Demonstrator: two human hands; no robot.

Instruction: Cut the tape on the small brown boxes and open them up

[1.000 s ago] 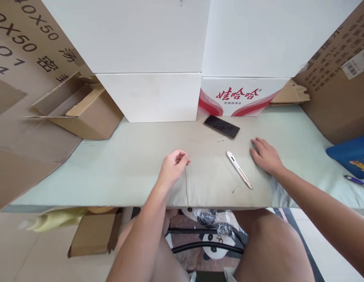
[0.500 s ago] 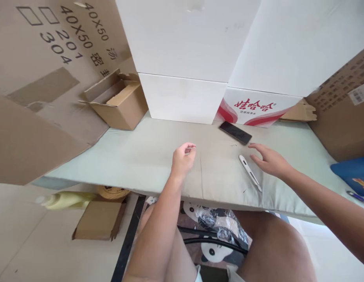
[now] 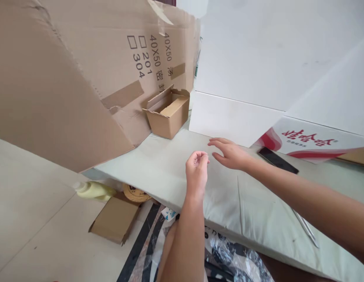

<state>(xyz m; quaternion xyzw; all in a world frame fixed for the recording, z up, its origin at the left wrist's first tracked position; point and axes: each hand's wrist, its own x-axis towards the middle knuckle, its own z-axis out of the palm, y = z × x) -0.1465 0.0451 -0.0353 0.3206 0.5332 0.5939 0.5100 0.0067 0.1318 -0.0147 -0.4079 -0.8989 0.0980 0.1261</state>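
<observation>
My left hand [image 3: 196, 170] is over the cloth-covered table [image 3: 146, 166], thumb and fingers pinched together; whatever they may hold is hidden. Just to its right, my right hand [image 3: 230, 153] reaches in with fingers stretched and apart, holding nothing. A small open cardboard box [image 3: 173, 123] stands on the table beyond my hands, to the left, its flaps up. Past my right wrist lies a black phone [image 3: 277, 159], partly covered by the forearm. Below that forearm, one end of a slim white utility knife [image 3: 309, 232] shows.
A large printed carton [image 3: 111, 58] walls off the left side. White boxes [image 3: 229, 117] and a white carton with red lettering [image 3: 305, 143] line the back. On the floor are a yellow bottle [image 3: 95, 190], a flattish cardboard box [image 3: 114, 219] and a tape roll [image 3: 136, 194].
The view has swung left, towards the small cardboard box. My right hand has left the spot by the phone and knife and come close to my left hand, which stays pinched.
</observation>
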